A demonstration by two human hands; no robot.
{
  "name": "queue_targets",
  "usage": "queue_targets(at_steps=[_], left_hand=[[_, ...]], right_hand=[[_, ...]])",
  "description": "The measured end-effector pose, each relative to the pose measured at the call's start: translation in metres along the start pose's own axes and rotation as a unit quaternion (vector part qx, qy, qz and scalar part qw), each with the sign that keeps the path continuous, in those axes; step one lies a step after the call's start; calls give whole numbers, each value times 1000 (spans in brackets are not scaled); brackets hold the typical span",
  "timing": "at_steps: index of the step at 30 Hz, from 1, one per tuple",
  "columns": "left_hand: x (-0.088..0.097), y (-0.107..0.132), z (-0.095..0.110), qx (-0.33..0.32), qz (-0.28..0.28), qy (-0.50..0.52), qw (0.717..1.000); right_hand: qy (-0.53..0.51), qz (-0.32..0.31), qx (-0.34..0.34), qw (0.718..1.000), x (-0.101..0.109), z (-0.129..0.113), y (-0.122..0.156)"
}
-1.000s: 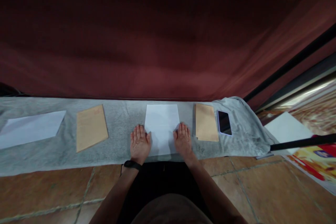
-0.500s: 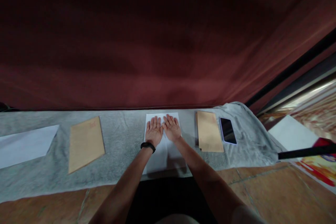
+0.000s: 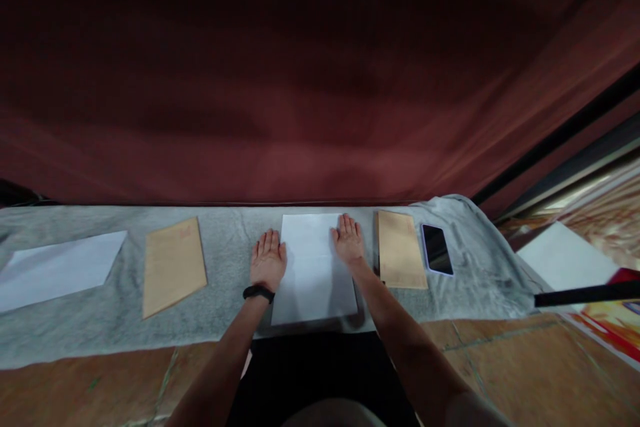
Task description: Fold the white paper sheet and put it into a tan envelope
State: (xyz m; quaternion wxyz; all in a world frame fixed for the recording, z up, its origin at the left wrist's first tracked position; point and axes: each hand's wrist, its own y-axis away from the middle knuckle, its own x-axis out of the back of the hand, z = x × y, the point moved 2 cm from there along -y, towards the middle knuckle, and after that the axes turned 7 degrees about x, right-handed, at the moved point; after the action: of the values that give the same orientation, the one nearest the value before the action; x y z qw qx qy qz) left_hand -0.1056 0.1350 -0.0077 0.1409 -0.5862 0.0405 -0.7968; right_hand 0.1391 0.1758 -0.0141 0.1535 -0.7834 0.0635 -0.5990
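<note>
Dark red curtain (image 3: 310,80) fills the upper frame. Brown tiled floor (image 3: 525,373) runs along the bottom. Black rail (image 3: 565,130) slants at right, with brighter light beyond. Room dim.

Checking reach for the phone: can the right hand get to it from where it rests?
Likely yes: the right hand lies flat on the white sheet, and the phone lies just beyond the flat tan envelope, with nothing upright between.

sheet (image 3: 313,267) on cloth (image 3: 225,293) between left hand (image 3: 269,267) and right hand (image 3: 347,243), envelope (image 3: 401,250) then phone (image 3: 437,249) further right
</note>
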Motion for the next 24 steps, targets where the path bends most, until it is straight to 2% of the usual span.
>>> queue_targets(at_steps=[3, 9, 15, 19, 24], left_hand=[[13, 23, -21, -17, -3, 17, 1000], [42, 68, -50, -143, -138, 24, 980], [61, 94, -45, -232, -213, 20, 949], [67, 97, -38, -270, -231, 7, 935], [73, 105, -29, -318, -237, -49, 917]], right_hand=[[0, 16, 1, 1000, 8, 2, 25], [-26, -35, 113, 993, 30, -2, 99], [-48, -51, 138, 988, 51, -6, 149], [-46, -56, 132, 989, 60, -10, 167], [-41, -82, 156, 983, 71, -16, 182]])
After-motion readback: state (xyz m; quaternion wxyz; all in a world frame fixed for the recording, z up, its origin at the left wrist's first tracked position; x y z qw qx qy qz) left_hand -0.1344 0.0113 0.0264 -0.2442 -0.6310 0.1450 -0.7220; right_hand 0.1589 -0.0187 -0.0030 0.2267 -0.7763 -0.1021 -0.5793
